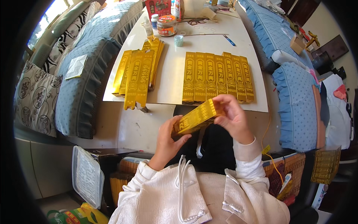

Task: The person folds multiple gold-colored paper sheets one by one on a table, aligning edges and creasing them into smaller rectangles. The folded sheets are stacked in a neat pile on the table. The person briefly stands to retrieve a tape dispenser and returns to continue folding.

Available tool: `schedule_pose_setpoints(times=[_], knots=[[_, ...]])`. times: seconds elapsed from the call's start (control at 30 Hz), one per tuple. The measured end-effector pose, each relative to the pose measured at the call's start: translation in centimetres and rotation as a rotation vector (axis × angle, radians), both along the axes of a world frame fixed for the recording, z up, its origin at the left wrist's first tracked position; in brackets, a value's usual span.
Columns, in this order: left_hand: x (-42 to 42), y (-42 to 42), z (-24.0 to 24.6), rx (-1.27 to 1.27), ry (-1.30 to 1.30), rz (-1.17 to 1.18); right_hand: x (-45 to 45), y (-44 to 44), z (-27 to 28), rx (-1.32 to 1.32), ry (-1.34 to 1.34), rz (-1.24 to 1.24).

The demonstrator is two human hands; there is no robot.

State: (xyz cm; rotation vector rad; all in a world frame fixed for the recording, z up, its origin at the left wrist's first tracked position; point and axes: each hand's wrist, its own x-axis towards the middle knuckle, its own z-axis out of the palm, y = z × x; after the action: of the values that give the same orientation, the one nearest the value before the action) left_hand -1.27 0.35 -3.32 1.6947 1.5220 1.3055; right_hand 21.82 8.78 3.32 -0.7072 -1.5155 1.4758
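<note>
Over my lap, a long gold foil paper box (194, 117) is held tilted between my two hands. My left hand (170, 138) grips its lower left end, with the thumb below. At the upper right end, my right hand (232, 116) has fingers and thumb around the edge. Beyond it on the white table (167, 72), a row of several formed gold boxes (216, 77) lies side by side near the front edge. To the left rest stacks of flat gold paper blanks (137, 78), some overhanging the table's edge. The boxes and blanks bear printed characters.
Farther back stand a lidded plastic jar (167, 25), small bottles (154, 21), a tape roll (178, 41) and a blue pen (229, 40). Blue-covered sofas (81, 81) flank the table. A clear plastic container (87, 176) is at my left; an orange cord (267, 131) hangs at right.
</note>
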Motion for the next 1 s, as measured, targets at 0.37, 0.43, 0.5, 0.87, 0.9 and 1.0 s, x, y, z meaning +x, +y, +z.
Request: schedule_pose_setpoints(times=[0.37,0.43,0.5,0.87,0.9,1.0], knots=[[-3.6,3.6,3.7,0.241,0.348,0.138,2.8,-0.3,-0.9,0.186,-0.094,-0.101],[-3.4,4.5,4.0,0.278,0.278,0.217,1.6,-0.5,-0.9,0.265,-0.131,-0.238],[-3.0,4.5,3.7,0.186,0.092,0.201,-0.6,-0.8,-1.4,0.357,-0.221,-0.383],[-3.0,7.2,-1.0,-0.127,-0.453,0.031,-10.5,-1.4,-5.0,0.539,-0.564,-0.258],[-2.6,7.8,-0.9,-0.109,-0.496,0.011,-10.2,-1.4,-5.3,0.483,-0.579,-0.234],[-1.9,8.3,-0.3,-0.239,-0.578,-0.009,-9.2,-1.0,-5.7,0.457,-0.544,-0.225]])
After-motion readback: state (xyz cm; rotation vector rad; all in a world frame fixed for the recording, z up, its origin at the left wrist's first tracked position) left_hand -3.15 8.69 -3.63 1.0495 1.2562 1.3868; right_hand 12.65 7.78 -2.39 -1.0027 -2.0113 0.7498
